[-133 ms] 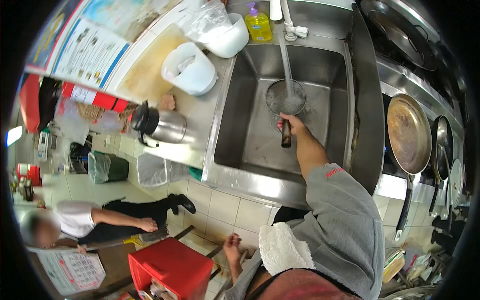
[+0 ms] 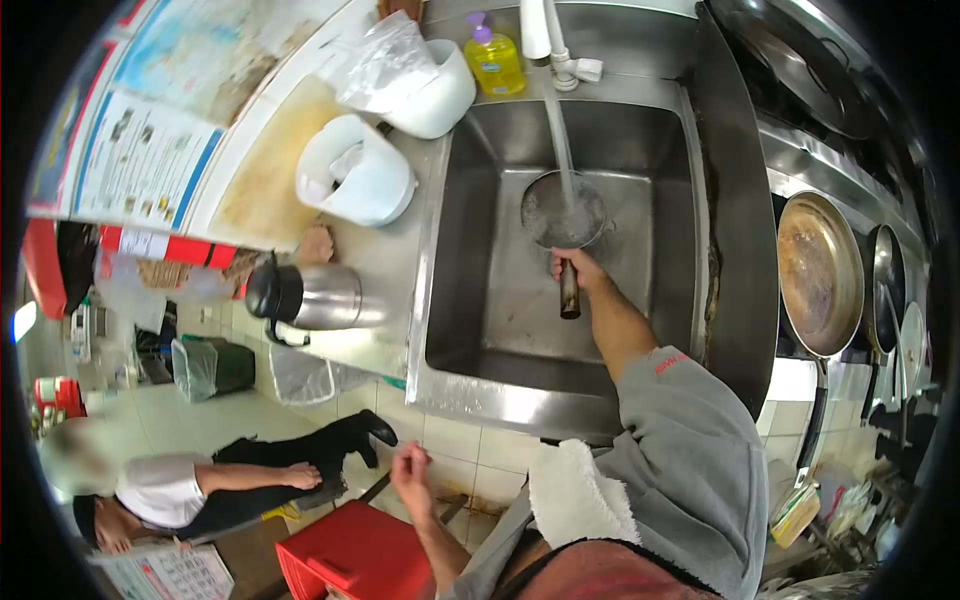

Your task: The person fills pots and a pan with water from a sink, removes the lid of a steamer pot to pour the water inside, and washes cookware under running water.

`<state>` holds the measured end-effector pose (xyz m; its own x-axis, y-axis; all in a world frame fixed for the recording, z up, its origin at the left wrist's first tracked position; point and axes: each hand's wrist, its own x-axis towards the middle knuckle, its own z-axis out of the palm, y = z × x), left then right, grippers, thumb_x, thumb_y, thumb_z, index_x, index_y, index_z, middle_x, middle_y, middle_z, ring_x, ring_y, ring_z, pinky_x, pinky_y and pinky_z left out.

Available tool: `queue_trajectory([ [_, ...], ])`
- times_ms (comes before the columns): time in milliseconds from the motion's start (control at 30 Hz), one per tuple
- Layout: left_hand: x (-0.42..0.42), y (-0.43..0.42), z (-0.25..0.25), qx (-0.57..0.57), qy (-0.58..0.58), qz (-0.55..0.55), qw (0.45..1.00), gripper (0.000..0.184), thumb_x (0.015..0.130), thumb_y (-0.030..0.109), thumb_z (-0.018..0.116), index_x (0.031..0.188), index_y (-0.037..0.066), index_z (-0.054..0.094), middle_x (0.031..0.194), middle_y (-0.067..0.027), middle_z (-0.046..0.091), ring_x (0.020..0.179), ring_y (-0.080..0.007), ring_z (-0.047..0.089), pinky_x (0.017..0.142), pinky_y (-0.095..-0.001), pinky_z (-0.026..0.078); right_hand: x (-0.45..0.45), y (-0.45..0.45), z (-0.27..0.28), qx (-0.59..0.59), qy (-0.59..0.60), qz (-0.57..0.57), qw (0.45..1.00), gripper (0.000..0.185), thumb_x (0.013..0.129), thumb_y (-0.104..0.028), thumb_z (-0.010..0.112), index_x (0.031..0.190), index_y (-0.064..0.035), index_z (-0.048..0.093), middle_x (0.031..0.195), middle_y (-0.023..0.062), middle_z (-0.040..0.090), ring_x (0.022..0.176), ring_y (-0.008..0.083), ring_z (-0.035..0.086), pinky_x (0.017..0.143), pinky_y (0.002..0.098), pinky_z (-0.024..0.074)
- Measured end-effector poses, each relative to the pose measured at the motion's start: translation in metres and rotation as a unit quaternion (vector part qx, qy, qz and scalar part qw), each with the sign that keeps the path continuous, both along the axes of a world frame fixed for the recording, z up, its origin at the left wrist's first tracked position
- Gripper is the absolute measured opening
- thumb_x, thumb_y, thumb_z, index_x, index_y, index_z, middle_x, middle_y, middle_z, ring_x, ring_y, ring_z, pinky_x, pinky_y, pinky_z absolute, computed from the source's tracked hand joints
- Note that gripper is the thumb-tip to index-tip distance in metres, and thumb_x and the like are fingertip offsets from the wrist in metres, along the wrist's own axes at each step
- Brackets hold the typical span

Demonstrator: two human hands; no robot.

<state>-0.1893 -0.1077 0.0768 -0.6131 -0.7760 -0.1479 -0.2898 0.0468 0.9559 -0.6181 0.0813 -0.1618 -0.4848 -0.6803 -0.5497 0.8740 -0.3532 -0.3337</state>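
Observation:
My right hand (image 2: 578, 267) grips the handle (image 2: 569, 298) of a round pan (image 2: 563, 210) inside the steel sink (image 2: 520, 300). Water (image 2: 558, 140) runs from the white tap (image 2: 562, 62) into the pan, where it churns and splashes. My left hand (image 2: 410, 470) hangs in the air below the sink's front edge, with its fingers loosely curled and too small to make out clearly. It lies above the red box (image 2: 350, 550), apart from it.
Yellow soap (image 2: 495, 65), white containers (image 2: 355, 170) and a steel jug (image 2: 315, 297) stand around the sink's left side. Frying pans (image 2: 820, 270) rest on the stove at right. Another person (image 2: 165, 490) is at the lower left.
My left hand has risen and moved left, away from my body. My right hand still holds the pan under the water. The whole view has shifted slightly.

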Motion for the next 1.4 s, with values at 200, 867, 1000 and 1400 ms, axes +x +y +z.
queue_trajectory([
  [200,-0.241,-0.025,0.043,-0.232,0.019,-0.364,0.902,0.021,0.080,0.007,0.063,0.099,0.000,0.058,0.082,-0.0062,0.056,0.073,-0.0134,0.052,0.069,-0.0254,0.044,0.057,0.040,0.003,0.116,-0.004,0.042,0.992,0.021,0.081,-0.010,0.059,0.063,-0.0086,0.047,0.053,0.0022,0.045,0.045,0.0128,0.045,0.046,0.0313,0.0432],
  [867,-0.667,0.161,-0.024,-0.756,0.107,-0.421,0.490,0.026,0.077,0.024,0.061,0.098,0.010,0.055,0.100,-0.0096,0.050,0.097,-0.0279,0.050,0.078,-0.0400,0.043,0.234,0.072,0.254,0.081,0.021,-0.122,0.989,0.023,0.080,-0.016,0.057,0.061,-0.0101,0.046,0.052,-0.0022,0.044,0.040,0.0081,0.043,0.040,0.0268,0.0410],
  [1000,-0.703,0.171,0.001,-0.613,-0.081,-0.634,0.465,0.028,0.075,0.013,0.059,0.103,0.011,0.056,0.110,-0.0159,0.049,0.104,-0.0327,0.049,0.082,-0.0440,0.044,0.262,0.071,0.280,0.082,0.021,-0.146,0.986,0.024,0.079,-0.015,0.058,0.059,-0.0103,0.046,0.053,-0.0029,0.044,0.041,0.0076,0.043,0.040,0.0261,0.0412],
  [1400,-0.481,0.082,0.016,-0.452,0.272,-0.559,0.639,0.049,0.074,0.012,0.066,0.120,0.011,0.049,0.133,-0.0135,0.030,0.120,-0.0355,0.033,0.096,-0.0467,0.033,0.371,0.076,0.331,0.009,0.041,-0.140,0.989,0.020,0.082,-0.013,0.055,0.064,-0.0102,0.047,0.056,-0.0032,0.044,0.042,0.0067,0.044,0.041,0.0260,0.0417],
])
